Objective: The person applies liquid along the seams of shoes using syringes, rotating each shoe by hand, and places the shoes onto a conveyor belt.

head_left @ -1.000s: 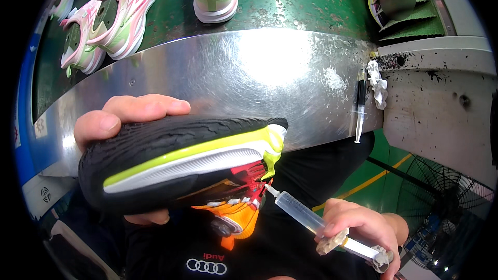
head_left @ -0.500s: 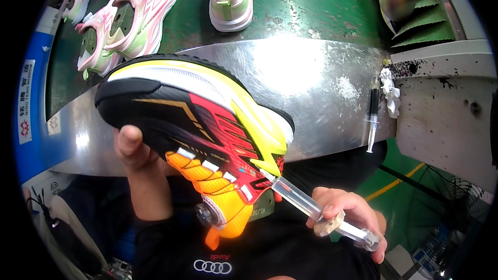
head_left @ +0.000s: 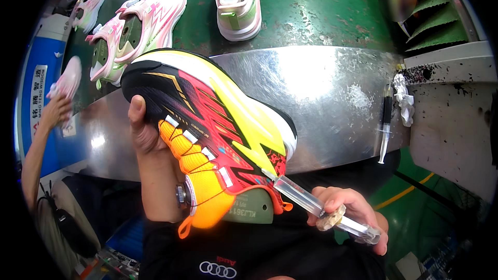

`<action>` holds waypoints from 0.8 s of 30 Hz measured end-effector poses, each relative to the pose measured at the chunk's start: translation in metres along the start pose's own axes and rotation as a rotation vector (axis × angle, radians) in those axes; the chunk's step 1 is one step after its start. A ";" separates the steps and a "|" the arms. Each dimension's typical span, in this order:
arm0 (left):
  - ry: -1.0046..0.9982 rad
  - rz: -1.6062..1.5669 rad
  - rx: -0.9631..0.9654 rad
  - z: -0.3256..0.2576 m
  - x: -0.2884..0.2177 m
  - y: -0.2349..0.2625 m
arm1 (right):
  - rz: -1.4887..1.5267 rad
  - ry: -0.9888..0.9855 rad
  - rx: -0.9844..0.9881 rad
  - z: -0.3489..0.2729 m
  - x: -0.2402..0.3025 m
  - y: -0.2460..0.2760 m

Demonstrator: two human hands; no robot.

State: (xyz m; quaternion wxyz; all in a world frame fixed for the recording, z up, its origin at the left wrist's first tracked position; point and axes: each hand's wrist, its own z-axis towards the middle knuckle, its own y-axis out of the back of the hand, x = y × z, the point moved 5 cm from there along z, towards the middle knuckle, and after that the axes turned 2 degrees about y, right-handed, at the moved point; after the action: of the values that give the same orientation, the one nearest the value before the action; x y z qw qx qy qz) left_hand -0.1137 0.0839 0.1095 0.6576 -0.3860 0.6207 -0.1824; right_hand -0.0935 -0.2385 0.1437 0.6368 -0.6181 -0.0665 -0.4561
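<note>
- Your left hand [head_left: 148,135] sits left of centre in the frame, thumb up, clamped on a red, yellow and black sneaker [head_left: 207,124] with an orange tongue.
- The sneaker fills the middle of the frame, tilted, its toe toward the upper left and its heel toward the lower right; a green shoe last [head_left: 254,208] shows in its opening.
- Your right hand [head_left: 347,212], at the lower right, is closed around a clear syringe [head_left: 316,207], whose tip touches the sneaker's heel.
- Behind the sneaker a shiny metal tabletop [head_left: 332,88] curves across the frame.
- At its right edge lie a dark syringe [head_left: 385,124] and, just beside it, a crumpled white rag [head_left: 403,98].
- Beyond it, on a green belt [head_left: 321,10] at the top of the frame, stand pink and white sneakers: one at top centre [head_left: 238,0], another at upper left [head_left: 140,26].
- At the far left another person's hand [head_left: 54,111] touches a pink sneaker [head_left: 67,78].
</note>
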 end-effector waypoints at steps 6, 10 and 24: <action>0.027 0.018 -0.017 0.007 0.004 0.005 | 0.014 0.005 0.026 -0.001 0.002 0.008; 0.041 0.038 -0.028 0.008 0.002 0.005 | 0.053 0.006 0.016 -0.004 0.003 0.009; 0.081 0.069 -0.051 0.010 0.006 0.005 | 0.121 -0.076 0.049 -0.011 0.008 0.018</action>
State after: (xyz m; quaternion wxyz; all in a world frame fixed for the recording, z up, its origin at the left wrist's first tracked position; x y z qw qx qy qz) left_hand -0.1039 0.0859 0.1015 0.6277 -0.3733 0.6643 -0.1592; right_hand -0.0819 -0.2547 0.1332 0.6753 -0.6220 -0.0642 -0.3911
